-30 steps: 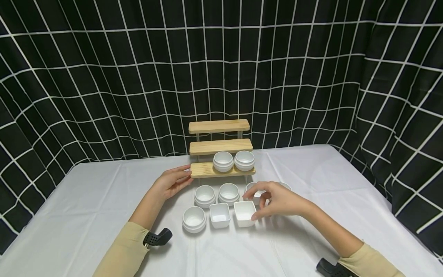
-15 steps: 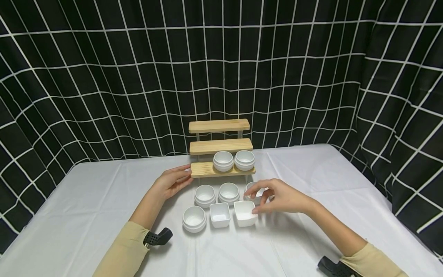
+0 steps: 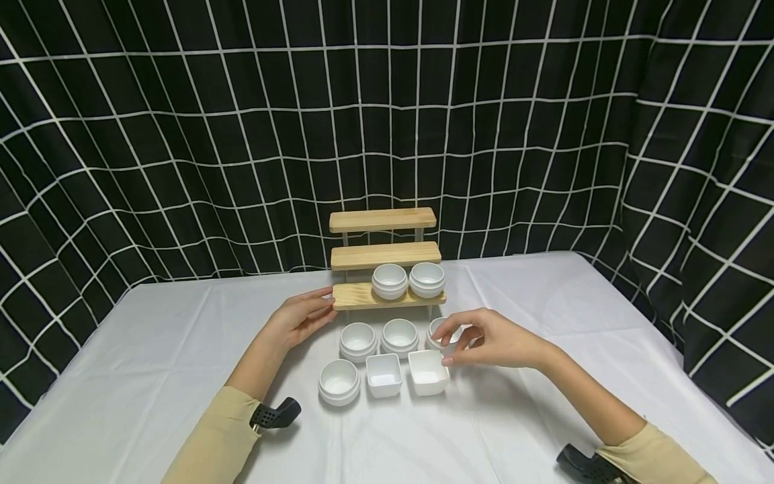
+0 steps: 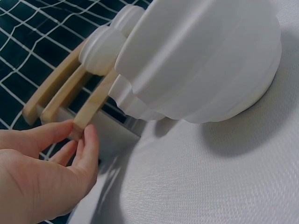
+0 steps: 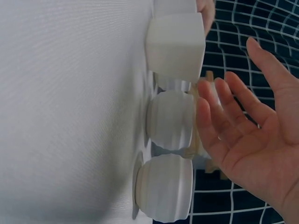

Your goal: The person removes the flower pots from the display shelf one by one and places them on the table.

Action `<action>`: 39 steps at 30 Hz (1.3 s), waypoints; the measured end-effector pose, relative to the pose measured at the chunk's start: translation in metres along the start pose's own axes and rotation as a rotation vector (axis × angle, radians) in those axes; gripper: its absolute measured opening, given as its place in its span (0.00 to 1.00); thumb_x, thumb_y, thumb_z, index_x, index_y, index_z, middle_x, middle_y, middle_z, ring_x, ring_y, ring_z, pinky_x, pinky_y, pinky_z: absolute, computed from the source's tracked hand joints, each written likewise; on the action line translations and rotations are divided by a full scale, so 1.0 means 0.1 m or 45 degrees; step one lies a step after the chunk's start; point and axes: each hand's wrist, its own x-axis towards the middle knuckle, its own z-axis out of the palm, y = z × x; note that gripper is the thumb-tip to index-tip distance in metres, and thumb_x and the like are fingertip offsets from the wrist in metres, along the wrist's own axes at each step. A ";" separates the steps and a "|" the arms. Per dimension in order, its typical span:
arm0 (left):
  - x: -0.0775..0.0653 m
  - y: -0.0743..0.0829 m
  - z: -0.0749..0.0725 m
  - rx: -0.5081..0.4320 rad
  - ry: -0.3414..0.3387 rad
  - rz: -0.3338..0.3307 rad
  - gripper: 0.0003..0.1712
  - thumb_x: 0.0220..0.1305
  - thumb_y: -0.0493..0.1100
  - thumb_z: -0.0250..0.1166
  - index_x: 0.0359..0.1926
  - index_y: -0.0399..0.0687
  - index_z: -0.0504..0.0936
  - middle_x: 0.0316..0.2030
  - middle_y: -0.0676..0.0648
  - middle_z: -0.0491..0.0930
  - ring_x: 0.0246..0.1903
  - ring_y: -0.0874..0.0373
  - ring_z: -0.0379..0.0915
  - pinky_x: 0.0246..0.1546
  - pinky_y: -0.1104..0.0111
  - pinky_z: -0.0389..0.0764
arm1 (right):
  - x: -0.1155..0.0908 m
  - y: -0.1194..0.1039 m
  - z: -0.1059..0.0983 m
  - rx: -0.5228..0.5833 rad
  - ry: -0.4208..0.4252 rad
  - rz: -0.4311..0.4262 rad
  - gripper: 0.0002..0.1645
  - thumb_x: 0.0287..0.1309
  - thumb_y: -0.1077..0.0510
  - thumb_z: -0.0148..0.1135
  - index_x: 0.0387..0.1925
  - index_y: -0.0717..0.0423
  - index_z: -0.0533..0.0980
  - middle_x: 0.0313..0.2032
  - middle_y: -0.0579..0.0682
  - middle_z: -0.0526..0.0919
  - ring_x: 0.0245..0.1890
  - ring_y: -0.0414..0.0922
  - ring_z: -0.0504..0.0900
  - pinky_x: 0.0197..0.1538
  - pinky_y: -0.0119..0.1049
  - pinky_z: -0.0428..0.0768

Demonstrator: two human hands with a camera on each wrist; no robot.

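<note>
My left hand (image 3: 305, 317) pinches the left end of the lowest wooden shelf board (image 3: 353, 297) between thumb and fingers; the left wrist view shows this grip on the board (image 4: 93, 100) closely. My right hand (image 3: 498, 339) hovers over the right side of the bowls, fingers parted and loosely bent. Nearest to it are a white square bowl (image 3: 428, 374) and a white round bowl (image 3: 437, 344), partly covered by the fingers. From the right wrist, the hand (image 5: 257, 126) appears apart from the square bowl (image 5: 175, 46), holding nothing.
Two round bowls (image 3: 390, 282) stand on the lowest board. Above it rise the middle board (image 3: 387, 255) and top board (image 3: 382, 219). More white bowls stand before the rack, including a square one (image 3: 383, 376) and a round one (image 3: 339, 383). A gridded black curtain (image 3: 387, 121) hangs behind.
The right hand has let go of the square bowl's edge and lifted slightly up and away to the right. That bowl has turned a little. The left hand stays on the board.
</note>
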 end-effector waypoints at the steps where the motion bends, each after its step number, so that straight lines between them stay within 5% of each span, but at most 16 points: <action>1: 0.00 0.00 0.00 0.000 0.000 0.000 0.32 0.77 0.25 0.55 0.78 0.29 0.62 0.38 0.47 0.83 0.34 0.64 0.84 0.44 0.77 0.91 | 0.00 0.00 0.00 -0.002 0.002 -0.004 0.21 0.61 0.58 0.78 0.53 0.62 0.83 0.48 0.57 0.86 0.39 0.43 0.88 0.43 0.36 0.92; 33: 0.01 -0.01 -0.01 -0.005 0.012 -0.015 0.32 0.77 0.25 0.55 0.78 0.30 0.62 0.41 0.45 0.82 0.36 0.62 0.84 0.46 0.75 0.91 | 0.15 -0.14 -0.09 -0.040 0.090 -0.065 0.16 0.64 0.62 0.74 0.52 0.61 0.84 0.46 0.63 0.86 0.39 0.43 0.89 0.47 0.39 0.93; 39: 0.02 -0.01 0.00 -0.006 0.015 -0.016 0.32 0.77 0.25 0.55 0.78 0.30 0.62 0.44 0.43 0.81 0.36 0.62 0.84 0.46 0.75 0.91 | 0.21 -0.15 -0.14 -0.095 0.089 -0.066 0.15 0.64 0.60 0.75 0.51 0.59 0.84 0.45 0.58 0.87 0.39 0.43 0.89 0.46 0.40 0.93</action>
